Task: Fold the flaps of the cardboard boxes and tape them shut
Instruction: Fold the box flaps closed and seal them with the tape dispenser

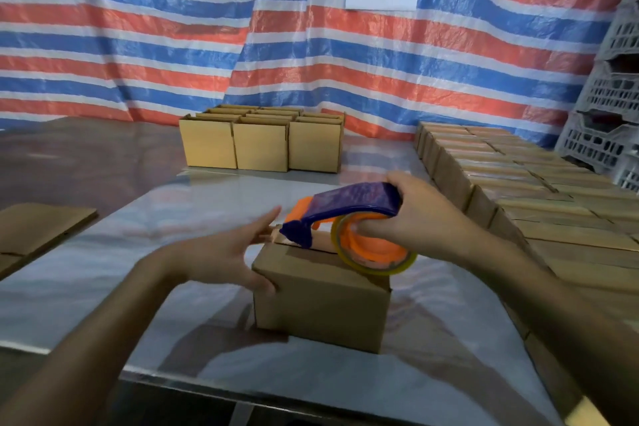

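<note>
Left hand [224, 252] spread against the box [321, 308], right hand [425, 214] gripping the tape dispenser [352, 201]; open boxes [261, 149] behind, seemingly taped boxes [518, 183] right.

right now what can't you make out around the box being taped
Head view:
- Top seam of box: covered by tape dispenser and right hand; tape's extent unclear.
- Insides of back boxes: hidden by their walls.
- Rest of flat cardboard: cut off by left edge.
</note>
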